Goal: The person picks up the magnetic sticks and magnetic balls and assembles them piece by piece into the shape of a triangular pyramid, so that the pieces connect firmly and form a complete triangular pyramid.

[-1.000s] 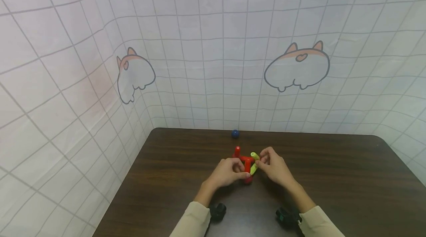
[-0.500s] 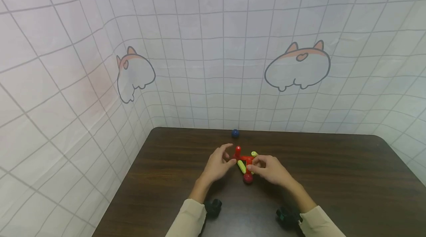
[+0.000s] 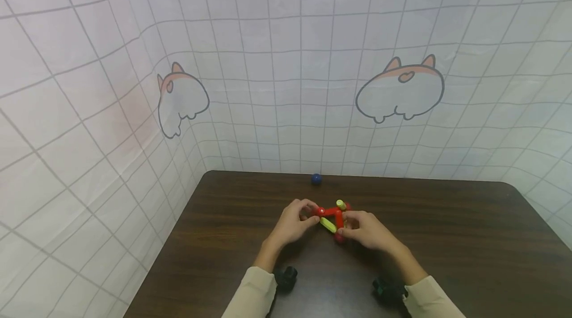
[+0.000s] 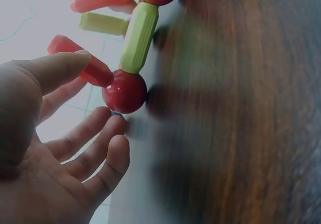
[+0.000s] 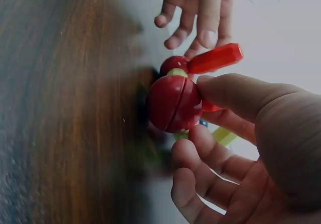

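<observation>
Red balls and red and yellow-green rods are joined into a small frame on the table. My left hand is at its left corner. In the left wrist view that thumb and a finger pinch a red rod rising at a slant from a red ball; the other fingers are spread. A green rod links this ball to the front one. My right hand is at the front corner, its thumb and index finger pinching another red rod above the front red ball. A short green rod stands at the back corner.
A blue ball lies near the far edge of the dark wooden table. White grid-patterned cloth hangs behind and to the left. Small black devices sit at the wrists.
The left hand has gone from the front red rod to the left corner and grips the rod there. The right hand has moved from the green rod to the front red one. The frame has turned slightly.
</observation>
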### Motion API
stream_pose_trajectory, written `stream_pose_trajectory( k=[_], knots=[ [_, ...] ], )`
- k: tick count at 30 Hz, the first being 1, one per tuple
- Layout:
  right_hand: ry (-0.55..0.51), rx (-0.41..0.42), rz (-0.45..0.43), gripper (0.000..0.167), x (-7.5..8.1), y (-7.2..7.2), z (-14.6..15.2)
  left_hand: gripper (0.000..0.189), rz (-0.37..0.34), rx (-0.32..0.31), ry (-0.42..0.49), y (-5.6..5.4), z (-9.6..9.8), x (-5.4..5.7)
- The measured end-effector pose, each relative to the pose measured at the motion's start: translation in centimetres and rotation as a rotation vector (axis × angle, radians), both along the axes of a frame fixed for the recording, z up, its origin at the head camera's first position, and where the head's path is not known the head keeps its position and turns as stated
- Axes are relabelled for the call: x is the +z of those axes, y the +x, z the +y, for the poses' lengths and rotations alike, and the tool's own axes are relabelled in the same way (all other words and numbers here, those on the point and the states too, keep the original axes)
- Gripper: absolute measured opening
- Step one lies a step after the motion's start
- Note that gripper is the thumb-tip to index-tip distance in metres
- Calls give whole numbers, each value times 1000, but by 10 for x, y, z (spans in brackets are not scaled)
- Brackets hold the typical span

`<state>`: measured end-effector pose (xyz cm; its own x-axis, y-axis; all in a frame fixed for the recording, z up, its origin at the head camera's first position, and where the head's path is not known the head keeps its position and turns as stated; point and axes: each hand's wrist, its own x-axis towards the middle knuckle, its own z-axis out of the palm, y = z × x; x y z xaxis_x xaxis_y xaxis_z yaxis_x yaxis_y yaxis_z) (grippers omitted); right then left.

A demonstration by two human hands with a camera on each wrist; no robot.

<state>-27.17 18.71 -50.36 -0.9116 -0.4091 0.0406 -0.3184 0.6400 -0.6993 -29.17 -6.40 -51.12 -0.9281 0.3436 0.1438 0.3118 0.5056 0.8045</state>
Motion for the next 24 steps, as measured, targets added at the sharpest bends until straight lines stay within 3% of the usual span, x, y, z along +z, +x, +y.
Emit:
stream_pose_trajectory(
  k=[8,24],
  knots=[
    [-7,16,54,22,2,-1,6,20,9,-14,-12,-1,3,-2],
    [9,10,65,25,2,-2,9,17,-19,-37,-40,-1,4,-3]
  ],
)
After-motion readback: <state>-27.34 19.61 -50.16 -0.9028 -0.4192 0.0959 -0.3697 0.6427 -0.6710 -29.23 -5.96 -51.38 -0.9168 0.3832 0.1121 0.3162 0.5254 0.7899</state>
